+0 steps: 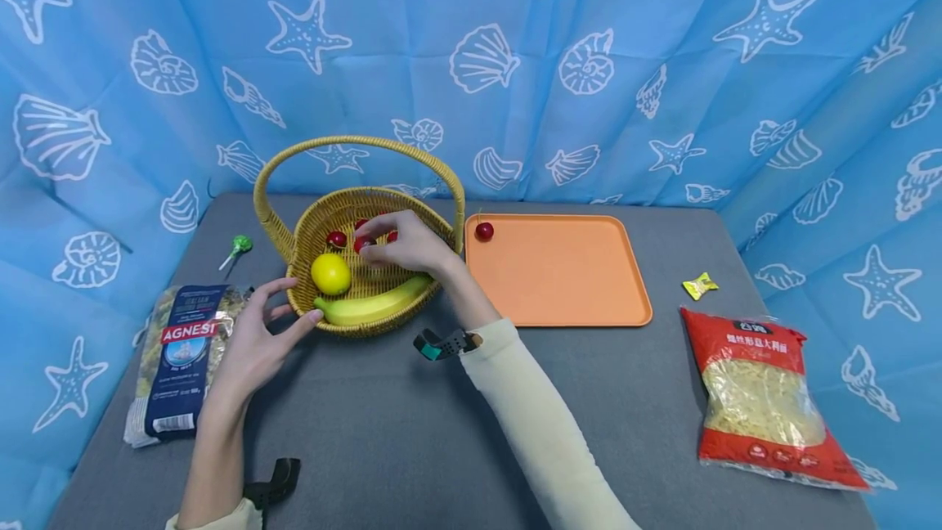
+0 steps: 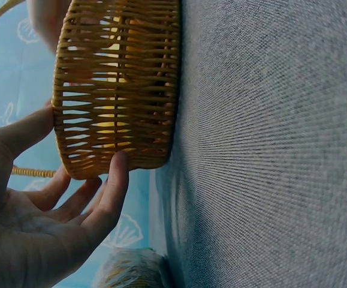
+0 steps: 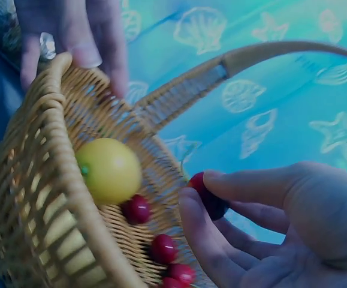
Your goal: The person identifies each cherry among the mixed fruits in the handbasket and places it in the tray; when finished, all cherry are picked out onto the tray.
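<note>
Thumb and fingertips of my right hand (image 1: 408, 244) pinch a dark red cherry (image 3: 208, 195) over the inside of a woven wicker basket (image 1: 368, 329). My left hand (image 1: 268, 334) grips the basket's near-left side, thumb and fingers spread around the rim in the left wrist view. Inside lie a yellow lemon (image 1: 331, 274), a banana (image 1: 375, 307) along the front wall and several red cherries (image 3: 163, 248). In the head view my right hand partly covers the cherries.
Right of the basket, an orange tray (image 1: 559, 268) bears one cherry (image 1: 484, 231) at its upper left corner. A green lollipop (image 1: 240, 244) and a pasta bag (image 1: 184, 358) lie to the left. At the right are a yellow-wrapped candy (image 1: 700, 285) and a red pasta bag (image 1: 761, 399).
</note>
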`<state>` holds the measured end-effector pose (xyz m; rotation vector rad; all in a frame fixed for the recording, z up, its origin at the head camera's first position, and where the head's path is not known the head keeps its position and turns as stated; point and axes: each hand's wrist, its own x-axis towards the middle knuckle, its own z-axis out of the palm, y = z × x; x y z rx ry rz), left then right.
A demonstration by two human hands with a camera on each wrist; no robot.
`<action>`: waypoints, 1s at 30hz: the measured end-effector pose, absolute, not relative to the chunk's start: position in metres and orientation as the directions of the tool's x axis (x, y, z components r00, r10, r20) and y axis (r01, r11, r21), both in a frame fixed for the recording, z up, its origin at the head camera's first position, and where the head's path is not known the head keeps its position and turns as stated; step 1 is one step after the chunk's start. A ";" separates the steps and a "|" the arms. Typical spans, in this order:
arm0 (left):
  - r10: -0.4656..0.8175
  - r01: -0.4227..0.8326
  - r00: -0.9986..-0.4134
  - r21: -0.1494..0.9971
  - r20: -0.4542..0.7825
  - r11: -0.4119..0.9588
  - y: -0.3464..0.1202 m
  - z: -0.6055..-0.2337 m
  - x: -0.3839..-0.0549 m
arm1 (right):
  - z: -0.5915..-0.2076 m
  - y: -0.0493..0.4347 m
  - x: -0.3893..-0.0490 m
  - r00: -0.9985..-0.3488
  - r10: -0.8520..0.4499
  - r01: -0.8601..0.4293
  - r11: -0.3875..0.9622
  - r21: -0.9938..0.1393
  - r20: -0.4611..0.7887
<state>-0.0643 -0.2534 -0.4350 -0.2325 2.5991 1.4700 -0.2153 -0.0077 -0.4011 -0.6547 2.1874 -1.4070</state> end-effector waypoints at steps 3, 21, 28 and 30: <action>-0.064 -0.206 -0.977 0.836 -0.202 0.509 -0.253 -0.435 -0.064 | -0.391 0.011 -0.207 -0.788 -0.609 -0.161 0.349 -0.923 -0.093; -0.062 -0.185 -0.982 0.837 -0.179 0.515 -0.253 -0.435 -0.064 | -0.378 0.154 -0.185 -0.790 -0.517 -0.364 -0.037 -0.931 0.330; -0.053 -0.190 -0.980 0.838 -0.190 0.511 -0.254 -0.435 -0.064 | -0.412 0.181 -0.209 -0.945 -0.271 -0.226 0.132 -0.965 0.184; -0.054 -0.196 -0.979 0.836 -0.196 0.512 -0.254 -0.435 -0.064 | -0.426 0.185 -0.217 -0.964 -0.227 -0.191 0.228 -0.955 0.139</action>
